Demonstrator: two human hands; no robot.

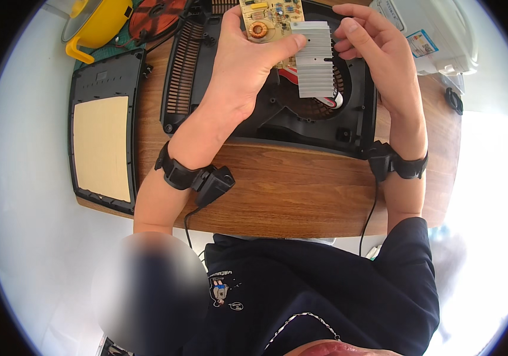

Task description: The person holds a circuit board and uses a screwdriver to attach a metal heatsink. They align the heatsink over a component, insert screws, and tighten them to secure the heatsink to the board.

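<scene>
My left hand (pixel 248 59) grips a tan circuit board (pixel 269 18) that carries a copper coil and a ribbed silver heat sink (pixel 316 59); the thumb lies across the sink's left edge. My right hand (pixel 375 50) touches the heat sink's right side with its fingertips. Both hands hold the board above a black plastic appliance housing (pixel 301 124) with vent slots and a round fan recess, lying on the wooden table (pixel 289 190). Red and white wires show under the heat sink.
A black panel with a tan rectangle (pixel 103 145) lies at the table's left end. At the back left are a yellow pot (pixel 97 24) and a reddish coil disc (pixel 156 18). A white appliance (pixel 438 32) stands at the back right. Black bands sit on both wrists.
</scene>
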